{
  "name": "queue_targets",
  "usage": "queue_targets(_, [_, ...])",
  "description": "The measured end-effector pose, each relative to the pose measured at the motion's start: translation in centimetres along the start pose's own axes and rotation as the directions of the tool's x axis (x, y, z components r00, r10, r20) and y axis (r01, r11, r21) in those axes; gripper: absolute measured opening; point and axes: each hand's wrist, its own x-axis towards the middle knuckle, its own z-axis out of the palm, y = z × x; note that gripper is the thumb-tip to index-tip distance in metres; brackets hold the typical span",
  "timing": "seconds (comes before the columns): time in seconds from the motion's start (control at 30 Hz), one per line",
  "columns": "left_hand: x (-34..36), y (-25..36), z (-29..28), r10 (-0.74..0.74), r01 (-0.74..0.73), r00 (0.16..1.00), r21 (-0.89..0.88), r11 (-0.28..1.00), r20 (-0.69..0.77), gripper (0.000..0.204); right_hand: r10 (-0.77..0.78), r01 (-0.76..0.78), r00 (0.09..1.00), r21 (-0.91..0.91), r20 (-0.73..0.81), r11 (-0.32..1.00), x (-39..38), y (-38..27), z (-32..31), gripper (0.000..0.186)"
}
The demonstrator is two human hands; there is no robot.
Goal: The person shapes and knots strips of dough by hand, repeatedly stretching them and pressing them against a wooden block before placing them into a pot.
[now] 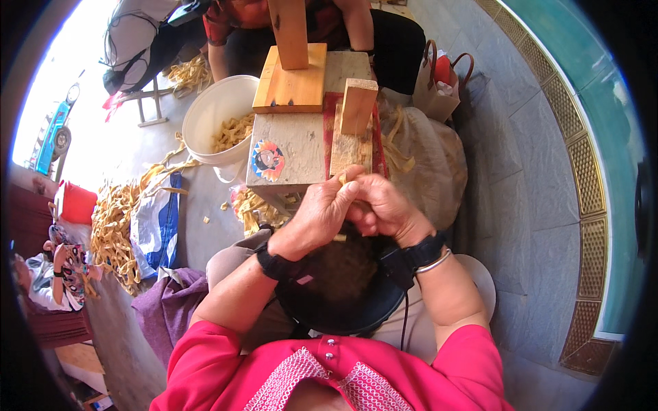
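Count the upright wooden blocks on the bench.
2. One tall wooden block stands on the flat board at the far end; a shorter block stands just beyond the person's joined hands, left hand and right hand. Others may be hidden.

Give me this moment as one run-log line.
left hand: pinching pale strip piece | right hand: closed against left | over: dark bowl on lap | ahead: wooden block bench, white bucket
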Motion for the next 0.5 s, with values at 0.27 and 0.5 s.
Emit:
queue_targets(0.27, [1.0,2.6,-1.4,-0.171,-0.081,0.952,-0.748,0.658,-0.253,0.036,-0.349,0.331,0.935,-0.535,0.071,0.777,-0.4,1.6,2.0,0.024])
queue_targets(0.5, [0.3,4.8,-4.6,0.113,-0.411,0.865,-0.562,0.718,-0.488,0.039,-0.108,0.089,0.962,0.087,0.249,0.992,-3.4,0.0,3.3,0.03])
